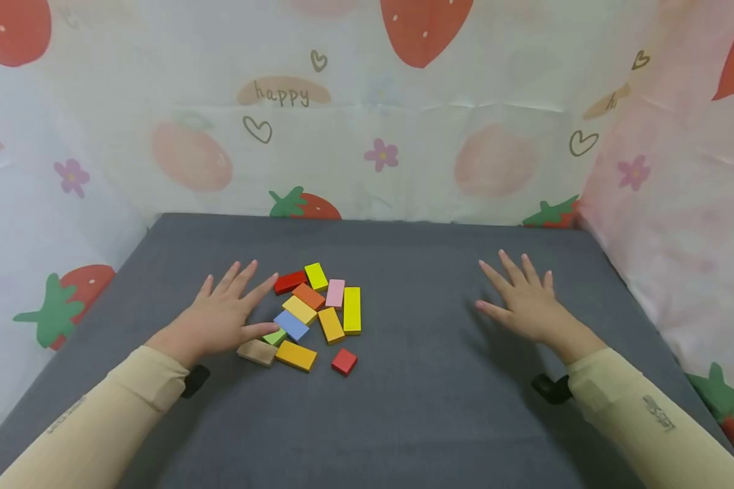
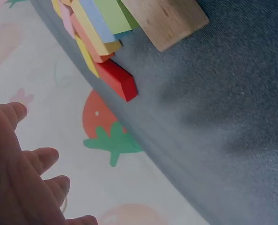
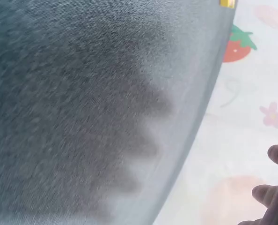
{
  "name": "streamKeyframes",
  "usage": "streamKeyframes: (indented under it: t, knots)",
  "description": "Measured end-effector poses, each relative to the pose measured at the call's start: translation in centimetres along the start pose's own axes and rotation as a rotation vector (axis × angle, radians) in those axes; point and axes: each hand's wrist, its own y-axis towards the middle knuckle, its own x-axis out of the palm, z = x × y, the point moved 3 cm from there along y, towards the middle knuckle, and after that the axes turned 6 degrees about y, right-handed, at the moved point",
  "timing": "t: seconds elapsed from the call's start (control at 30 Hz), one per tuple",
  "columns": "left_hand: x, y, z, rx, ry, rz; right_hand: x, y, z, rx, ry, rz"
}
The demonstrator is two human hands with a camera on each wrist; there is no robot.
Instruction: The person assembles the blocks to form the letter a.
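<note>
Several coloured wooden blocks lie in a loose cluster left of the table's middle, among them a red block (image 1: 290, 282), a blue block (image 1: 291, 325), a tall yellow block (image 1: 352, 310) and a plain wood block (image 1: 257, 352). A small red cube (image 1: 344, 362) sits a little apart at the near side. My left hand (image 1: 220, 316) hovers at the cluster's left edge with fingers spread, holding nothing; its thumb hides part of a green block (image 1: 275, 337). Over the right part of the table, my right hand (image 1: 522, 303) hangs with spread fingers, also holding nothing, its shadow below.
A dark grey cloth (image 1: 416, 407) covers the table. Pale curtains (image 1: 416, 88) printed with strawberries, hearts and flowers stand behind it and at both sides. A dark strap piece (image 1: 196, 381) shows at the left wrist, another (image 1: 552, 388) at the right.
</note>
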Motion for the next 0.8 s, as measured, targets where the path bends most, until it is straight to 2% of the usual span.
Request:
streamKeyframes:
  t: [0.27,0.53,0.8]
  knots:
    - [-0.2,0.6,1.2,0.035,0.008,0.012,0.5,1.6,-1.7,-0.029,0.045,-0.006]
    - [0.2,1.2,2.3,0.096,-0.041,0.032,1.4,3.5,-4.2,-0.067,0.094,-0.011]
    - [0.9,2.1,3.5,0.115,-0.106,0.017,2.9,5.2,-6.4,-0.092,0.143,-0.048]
